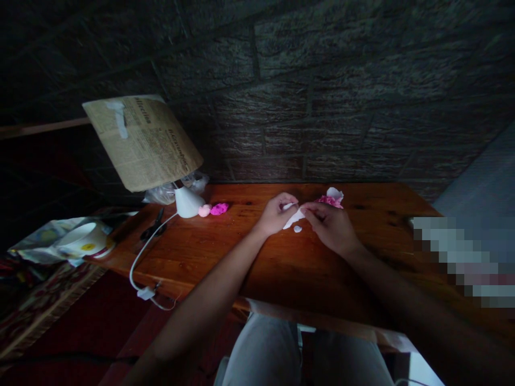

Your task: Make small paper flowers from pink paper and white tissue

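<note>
Over the middle of the wooden table, my left hand [279,213] is closed on a small sheet of white paper [295,217]. My right hand [332,222] pinches the same paper at its right edge, thumb and fingertips together. A small white scrap of paper [298,229] lies on the wood just below the sheet. Behind my right hand sits a crumpled pink bundle [330,201], partly hidden by the hand, with a white paper piece [335,193] standing up behind it.
A lamp with a newsprint shade [145,142] stands at the left; its white cord [134,262] hangs over the front edge. Near its base lie a pale pink ball [204,210], a magenta crumpled piece [219,208] and black scissors [153,229]. A white paper cup [86,239] is at far left.
</note>
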`<state>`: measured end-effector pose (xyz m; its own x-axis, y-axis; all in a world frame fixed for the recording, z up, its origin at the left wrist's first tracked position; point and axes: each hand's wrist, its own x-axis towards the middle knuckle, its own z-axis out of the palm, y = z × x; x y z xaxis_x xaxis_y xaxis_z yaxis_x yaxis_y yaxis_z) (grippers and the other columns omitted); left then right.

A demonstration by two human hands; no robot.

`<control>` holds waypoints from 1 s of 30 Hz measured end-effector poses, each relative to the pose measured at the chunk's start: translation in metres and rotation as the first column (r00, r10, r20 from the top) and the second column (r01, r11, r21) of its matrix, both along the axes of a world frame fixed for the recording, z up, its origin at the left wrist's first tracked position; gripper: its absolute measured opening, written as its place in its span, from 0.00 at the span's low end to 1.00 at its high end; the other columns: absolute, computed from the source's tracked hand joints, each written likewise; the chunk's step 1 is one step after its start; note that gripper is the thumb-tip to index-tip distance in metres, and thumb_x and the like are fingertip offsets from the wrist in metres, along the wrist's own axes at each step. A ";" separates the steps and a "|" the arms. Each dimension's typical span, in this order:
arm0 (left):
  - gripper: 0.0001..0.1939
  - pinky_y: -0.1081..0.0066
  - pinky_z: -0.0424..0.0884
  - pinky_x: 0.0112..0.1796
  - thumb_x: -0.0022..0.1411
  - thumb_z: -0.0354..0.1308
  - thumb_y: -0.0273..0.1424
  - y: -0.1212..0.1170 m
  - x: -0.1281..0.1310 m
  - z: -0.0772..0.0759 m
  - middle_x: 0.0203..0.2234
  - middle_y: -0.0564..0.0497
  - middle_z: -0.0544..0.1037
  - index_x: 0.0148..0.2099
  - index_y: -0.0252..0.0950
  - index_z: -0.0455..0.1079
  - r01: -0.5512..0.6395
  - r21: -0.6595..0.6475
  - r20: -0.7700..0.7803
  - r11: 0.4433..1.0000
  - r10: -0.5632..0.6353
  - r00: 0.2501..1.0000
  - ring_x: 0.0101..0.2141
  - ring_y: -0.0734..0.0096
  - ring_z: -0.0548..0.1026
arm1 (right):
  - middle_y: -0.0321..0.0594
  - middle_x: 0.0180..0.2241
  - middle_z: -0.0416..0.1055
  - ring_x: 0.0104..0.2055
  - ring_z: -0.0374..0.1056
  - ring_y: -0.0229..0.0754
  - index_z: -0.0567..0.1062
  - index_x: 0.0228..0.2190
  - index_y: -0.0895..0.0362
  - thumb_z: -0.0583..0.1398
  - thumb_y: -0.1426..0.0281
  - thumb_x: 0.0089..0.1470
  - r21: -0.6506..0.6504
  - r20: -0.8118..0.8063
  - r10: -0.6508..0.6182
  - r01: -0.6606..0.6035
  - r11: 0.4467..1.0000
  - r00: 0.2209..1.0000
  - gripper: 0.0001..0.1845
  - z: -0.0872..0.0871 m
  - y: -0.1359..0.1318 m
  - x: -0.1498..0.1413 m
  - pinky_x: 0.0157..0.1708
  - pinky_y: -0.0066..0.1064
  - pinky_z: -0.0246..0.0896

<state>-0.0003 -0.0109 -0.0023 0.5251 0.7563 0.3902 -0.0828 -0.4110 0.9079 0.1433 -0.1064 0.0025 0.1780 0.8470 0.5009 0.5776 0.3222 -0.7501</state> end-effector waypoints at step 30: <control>0.04 0.78 0.65 0.25 0.58 0.59 0.25 0.031 -0.020 -0.004 0.23 0.55 0.75 0.37 0.33 0.72 -0.419 -0.242 -0.041 0.875 0.422 0.906 0.22 0.78 0.70 | 0.34 0.23 0.69 0.24 0.62 0.35 0.81 0.36 0.58 0.66 0.48 0.47 -0.130 -0.439 0.005 -0.069 0.989 0.899 0.26 0.007 -0.002 0.003 0.26 0.30 0.62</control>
